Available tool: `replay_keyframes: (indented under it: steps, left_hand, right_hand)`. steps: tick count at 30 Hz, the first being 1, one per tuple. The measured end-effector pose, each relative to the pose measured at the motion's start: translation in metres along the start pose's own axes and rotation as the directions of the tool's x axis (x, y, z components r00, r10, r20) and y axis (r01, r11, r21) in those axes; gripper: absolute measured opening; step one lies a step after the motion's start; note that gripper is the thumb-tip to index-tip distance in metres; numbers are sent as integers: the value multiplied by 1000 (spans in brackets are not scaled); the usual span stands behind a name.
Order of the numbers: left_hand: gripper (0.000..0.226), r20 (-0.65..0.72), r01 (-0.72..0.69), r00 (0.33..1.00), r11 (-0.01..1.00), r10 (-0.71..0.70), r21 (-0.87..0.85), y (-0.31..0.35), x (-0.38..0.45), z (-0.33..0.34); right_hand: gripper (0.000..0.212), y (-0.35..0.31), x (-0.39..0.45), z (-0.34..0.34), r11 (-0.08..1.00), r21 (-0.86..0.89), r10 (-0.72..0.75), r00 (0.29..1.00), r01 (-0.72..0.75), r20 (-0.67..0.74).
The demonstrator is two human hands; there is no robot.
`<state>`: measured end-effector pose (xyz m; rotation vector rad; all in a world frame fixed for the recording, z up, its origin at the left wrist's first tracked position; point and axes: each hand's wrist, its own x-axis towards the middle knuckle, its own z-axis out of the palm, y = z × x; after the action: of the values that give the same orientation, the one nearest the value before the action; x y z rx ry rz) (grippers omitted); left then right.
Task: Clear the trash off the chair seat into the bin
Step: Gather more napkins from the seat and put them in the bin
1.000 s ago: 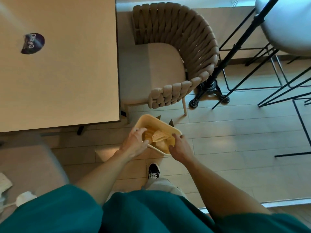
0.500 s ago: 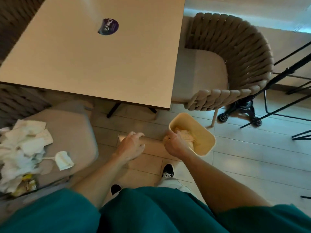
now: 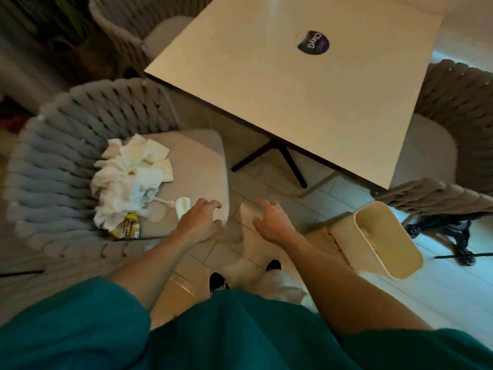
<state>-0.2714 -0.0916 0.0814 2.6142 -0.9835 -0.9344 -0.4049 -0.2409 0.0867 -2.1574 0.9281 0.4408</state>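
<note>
On the chair seat (image 3: pixel 197 166) at the left lies a heap of crumpled white napkins (image 3: pixel 128 174), with a yellow wrapper (image 3: pixel 128 228) at its near edge and a small white spoon (image 3: pixel 178 205) just beside it. Its handle points left toward the heap, so it lies across the seat. The left hand (image 3: pixel 198 222) hovers over the seat's near corner, palm down, fingers spread and curled, holding nothing. The right hand (image 3: pixel 272 220) hangs over the floor, open and empty too. On the floor to the right stands the cream bin (image 3: pixel 394 263), well apart from the seat, its long side running away from the person.
</note>
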Motion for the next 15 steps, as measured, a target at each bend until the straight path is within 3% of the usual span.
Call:
replay_keyframes:
  steps: [8, 15]
  left_hand:
    - [47, -53, 194, 978, 973, -202, -122, -82, -3, -29]
    - [45, -96, 281, 950, 947, -298, -155, -138, 10, -52]
  right_hand:
    - [53, -83, 42, 36, 981, -111, -143, 981, 158, 135]
    - [54, -121, 78, 70, 954, -174, -197, 948, 244, 251]
